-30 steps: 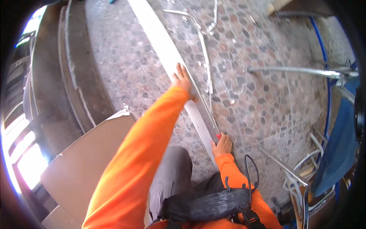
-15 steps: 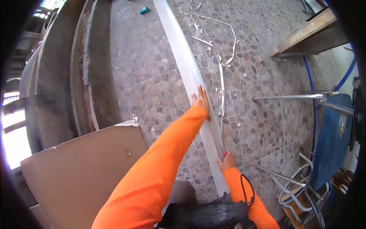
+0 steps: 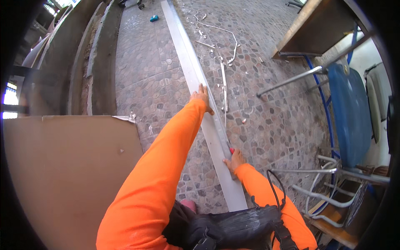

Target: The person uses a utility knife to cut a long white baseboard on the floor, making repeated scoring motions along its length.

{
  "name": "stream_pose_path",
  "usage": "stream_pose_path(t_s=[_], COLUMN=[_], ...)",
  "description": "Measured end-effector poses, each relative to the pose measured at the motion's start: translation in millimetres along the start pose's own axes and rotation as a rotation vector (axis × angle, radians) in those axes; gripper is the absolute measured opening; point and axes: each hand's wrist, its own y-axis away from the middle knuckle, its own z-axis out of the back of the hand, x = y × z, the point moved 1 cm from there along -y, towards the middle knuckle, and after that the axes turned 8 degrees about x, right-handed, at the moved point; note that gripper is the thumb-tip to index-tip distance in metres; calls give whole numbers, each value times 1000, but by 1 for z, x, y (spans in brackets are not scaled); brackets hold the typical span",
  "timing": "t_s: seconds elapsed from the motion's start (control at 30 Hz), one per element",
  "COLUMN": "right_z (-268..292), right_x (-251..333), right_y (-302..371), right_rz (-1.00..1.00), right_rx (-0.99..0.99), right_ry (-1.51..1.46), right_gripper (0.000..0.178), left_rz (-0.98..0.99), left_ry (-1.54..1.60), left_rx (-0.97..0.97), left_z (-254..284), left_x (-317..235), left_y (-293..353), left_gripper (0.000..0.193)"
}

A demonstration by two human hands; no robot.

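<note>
Left hand (image 3: 201, 99) and right hand (image 3: 236, 158) shift toward 11 o'clock in view, left splayed on pale panel (image 3: 213, 139) spanning 11-to-5, right curled round red item (image 3: 232, 151); panel likely light, bendy, hold edges.

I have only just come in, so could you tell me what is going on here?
A person in orange sleeves has both hands at a long white board on the floor. The left hand lies spread on it; the right hand, at its right edge, has its grip closed on something red, mostly hidden. White scraps lie beside it.
</note>
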Motion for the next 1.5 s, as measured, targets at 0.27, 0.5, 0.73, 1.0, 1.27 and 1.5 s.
stream_pose_path(t_s=[0.27, 0.5, 0.73, 1.0, 1.27, 1.5], right_z=[1, -17, -117, -266, -188, -208], right_x=[7, -44, -181, -345, -247, -237], right_y=[6, 102, 312, 444, 404, 408], right_rz=[103, 201, 82, -463, -407, -451], right_rx=[-119, -141, -161, -446, -441, -481], right_ry=[-3, 83, 30, -13, -439, -421], right_gripper=[63, 54, 43, 51, 62, 41], left_rz=[-377, -131, -197, -65, 178, 254], left_ry=[-231, -573, -755, -633, 66, 628], left_rx=[595, 469, 465, 249, 183, 237], left_z=[-94, -32, -50, -103, -157, -211], left_x=[93, 103, -2, -69, -94, -55], left_y=[99, 135, 114, 46, 104, 67], left_gripper=[75, 61, 61, 64, 88, 74])
